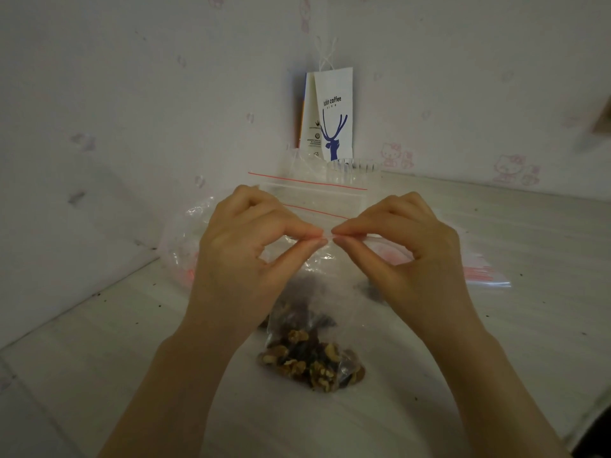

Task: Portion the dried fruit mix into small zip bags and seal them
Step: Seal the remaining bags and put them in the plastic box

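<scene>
Left grip and right grip each pinch the top strip of a small zip bag between thumb and forefinger. Their fingertips nearly meet at the middle of the strip, and the other fingers are curled. A white worktop, flecked with dark crumbs, runs into a corner of pale wallpaper printed with pink cartoon cats. Crumpled clear plastic lies behind the left grip. A white paper coffee bag with a blue deer stands upright in the corner. Empty zip bags with red lines sit in front of it, just beyond the fingers, and a flat stack of zip bags lies to the right. The held bag hangs down toward the person, with the dried fruit mix of walnut pieces and dark fruit gathered in its bottom; whether that bottom rests on the worktop I cannot tell
</scene>
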